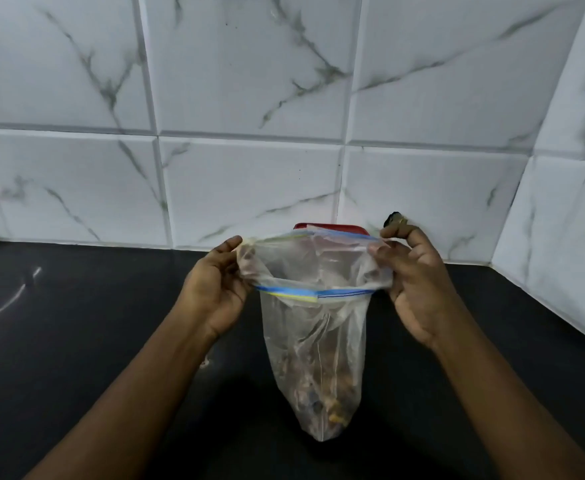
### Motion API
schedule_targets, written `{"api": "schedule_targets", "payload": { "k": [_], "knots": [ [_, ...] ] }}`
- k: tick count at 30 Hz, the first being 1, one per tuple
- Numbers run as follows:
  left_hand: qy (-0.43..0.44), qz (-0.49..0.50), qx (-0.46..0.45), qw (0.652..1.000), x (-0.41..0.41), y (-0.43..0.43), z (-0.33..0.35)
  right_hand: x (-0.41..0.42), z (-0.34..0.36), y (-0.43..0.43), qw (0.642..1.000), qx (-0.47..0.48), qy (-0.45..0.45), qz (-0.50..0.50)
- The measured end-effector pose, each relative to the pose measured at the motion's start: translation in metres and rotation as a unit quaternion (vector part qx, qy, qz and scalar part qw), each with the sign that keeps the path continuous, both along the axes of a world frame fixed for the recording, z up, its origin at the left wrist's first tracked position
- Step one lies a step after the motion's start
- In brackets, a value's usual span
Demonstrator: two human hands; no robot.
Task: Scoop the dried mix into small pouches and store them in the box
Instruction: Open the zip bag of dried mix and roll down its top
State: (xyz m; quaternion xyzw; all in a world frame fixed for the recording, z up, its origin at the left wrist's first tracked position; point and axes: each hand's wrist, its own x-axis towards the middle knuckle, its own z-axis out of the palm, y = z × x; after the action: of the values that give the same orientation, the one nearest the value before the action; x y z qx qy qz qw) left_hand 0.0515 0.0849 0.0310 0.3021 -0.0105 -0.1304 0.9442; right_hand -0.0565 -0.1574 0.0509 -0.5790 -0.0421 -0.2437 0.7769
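A clear zip pouch with a blue and yellow seal strip hangs in the air over the black counter. Its mouth is spread wide. Dried mix, brown and yellowish bits, fills its bottom. My left hand pinches the left end of the mouth between thumb and fingers. My right hand pinches the right end, with two fingers raised and a ring on one. Behind the pouch a red box shows only as a rim; the rest is hidden.
The black counter runs to a white marble-look tiled wall at the back and on the right. A few crumbs lie on the counter by my left forearm.
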Motion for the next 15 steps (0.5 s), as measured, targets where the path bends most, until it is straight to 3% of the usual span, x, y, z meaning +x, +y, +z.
{"api": "schedule_targets", "payload": {
  "k": [3,5,7,9,12,13,15],
  "knots": [
    [-0.108,0.115,0.184,0.97,-0.007,-0.006,-0.003,0.003,-0.007,-0.006,0.953,-0.255,0.023,-0.16],
    [-0.192,0.162,0.307,0.918,-0.008,-0.009,-0.009,0.003,-0.008,-0.007,0.93,-0.312,0.035,-0.192],
    [-0.266,0.189,0.441,0.836,-0.01,-0.009,-0.013,0.0,-0.006,-0.006,0.921,-0.33,0.045,-0.202],
    [-0.286,0.203,0.517,0.781,-0.016,-0.009,-0.014,-0.003,-0.005,-0.004,0.908,-0.353,0.066,-0.216],
    [-0.271,0.191,0.527,0.783,-0.019,-0.009,-0.015,-0.003,-0.008,-0.001,0.898,-0.368,0.116,-0.21],
    [-0.263,0.172,0.527,0.79,-0.02,-0.009,-0.016,-0.003,-0.008,0.002,0.914,-0.332,0.14,-0.188],
    [-0.23,0.115,0.499,0.828,-0.022,-0.013,-0.015,-0.001,-0.008,0.008,0.967,-0.164,0.169,-0.099]
  ]
}}
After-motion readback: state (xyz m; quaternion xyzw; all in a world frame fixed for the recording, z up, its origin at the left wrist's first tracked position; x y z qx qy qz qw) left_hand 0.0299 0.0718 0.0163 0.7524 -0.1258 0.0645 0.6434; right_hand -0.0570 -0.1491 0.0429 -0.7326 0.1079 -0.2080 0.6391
